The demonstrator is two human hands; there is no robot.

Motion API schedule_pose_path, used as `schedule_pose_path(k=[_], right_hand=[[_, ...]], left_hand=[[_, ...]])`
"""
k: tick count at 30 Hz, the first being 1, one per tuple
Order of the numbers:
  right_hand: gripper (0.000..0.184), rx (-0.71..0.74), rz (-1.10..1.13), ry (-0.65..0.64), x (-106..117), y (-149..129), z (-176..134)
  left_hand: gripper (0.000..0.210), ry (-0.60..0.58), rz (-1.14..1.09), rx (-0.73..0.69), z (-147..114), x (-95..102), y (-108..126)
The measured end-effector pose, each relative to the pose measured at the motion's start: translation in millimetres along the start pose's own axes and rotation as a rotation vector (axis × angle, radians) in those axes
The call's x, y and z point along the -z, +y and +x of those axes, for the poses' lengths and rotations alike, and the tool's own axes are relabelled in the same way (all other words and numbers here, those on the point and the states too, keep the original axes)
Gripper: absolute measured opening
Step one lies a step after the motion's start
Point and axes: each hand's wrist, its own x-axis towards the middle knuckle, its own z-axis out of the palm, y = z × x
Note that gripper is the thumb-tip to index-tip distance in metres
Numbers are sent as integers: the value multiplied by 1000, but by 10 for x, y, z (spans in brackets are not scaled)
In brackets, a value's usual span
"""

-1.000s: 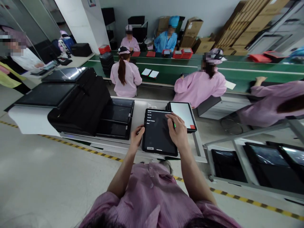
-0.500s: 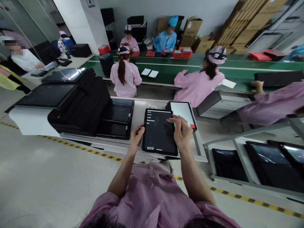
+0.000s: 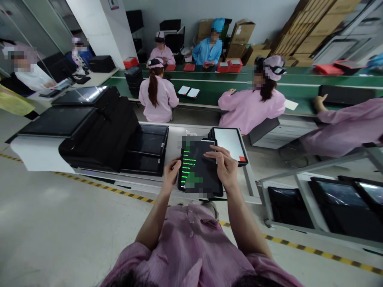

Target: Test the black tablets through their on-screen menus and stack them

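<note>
A black tablet (image 3: 206, 169) is held upright in front of me, its dark screen showing lines of green text down the left side. Part of the screen is pixelated. My left hand (image 3: 172, 172) grips its left edge, thumb on the front. Over the right part of the screen is my right hand (image 3: 226, 165), index and middle fingers stretched out; whether the fingertips touch the glass I cannot tell. Just behind, a second tablet (image 3: 229, 144) with a white lit screen and a small red patch lies on the trolley top (image 3: 175, 139).
Stacked black tablets (image 3: 98, 131) fill the left of the trolley, with two more dark tablets (image 3: 143, 161) beside them. On the right stands a metal rack (image 3: 302, 195) holding dark devices. Co-workers (image 3: 158, 95) sit along a green conveyor (image 3: 206, 103) ahead.
The tablet's screen has gone from a short list of white text to lines of green text. My right hand has shifted slightly left over the screen; my left hand keeps its hold.
</note>
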Motion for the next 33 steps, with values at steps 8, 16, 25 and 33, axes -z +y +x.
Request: schedule_pose_path(k=[8,16,25,33], right_hand=[[49,-34,-46,24,-12,19,9],[39,-195,84,100,122,117,-86],[58,-867,473,51,186,544,-571],[71,-1041,649,160,595,709,-637]], left_hand=[[53,-4,-20,-4,-24,-15,-5],[50,-3,62,-57,-80,-21,79],[47,-104,578,-340,-191,-105,484],[39,-414,838,-468,-207,-532,592]])
